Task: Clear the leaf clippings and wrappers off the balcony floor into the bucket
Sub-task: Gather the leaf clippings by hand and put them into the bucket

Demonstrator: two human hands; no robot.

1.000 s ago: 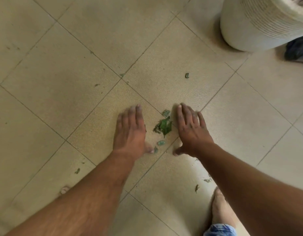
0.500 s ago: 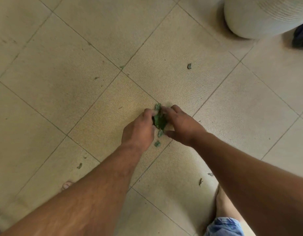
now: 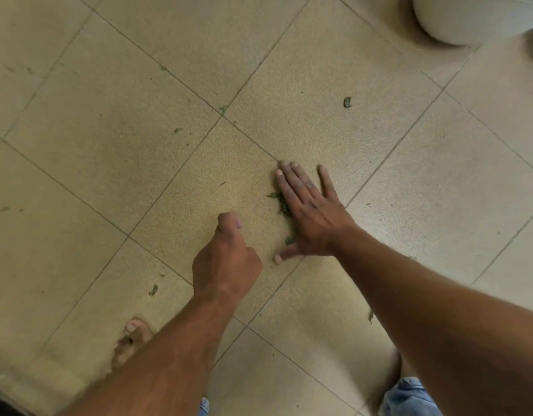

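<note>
A small pile of green leaf clippings [image 3: 282,204] lies on the beige tiled balcony floor, mostly covered by my right hand [image 3: 311,213]. That hand presses flat on the floor with straight, spread fingers. A few clipping bits [image 3: 289,240] peek out by its thumb. To the left of the pile is my left hand [image 3: 227,259], its fingers curled under and its knuckles near the floor. Nothing shows inside it. The white ribbed bucket [image 3: 469,19] stands at the top right, well away from both hands.
A single leaf piece [image 3: 347,102] lies beyond my right hand toward the bucket. Smaller scraps sit at the left [image 3: 153,290], at the upper left [image 3: 177,130] and beside my right forearm [image 3: 371,316]. My bare foot [image 3: 133,340] and my jeans [image 3: 409,394] are at the bottom.
Both hands pinched the clippings together half a second ago. Now my right hand has flattened over the pile, and my left hand has pulled back to the left, curled.
</note>
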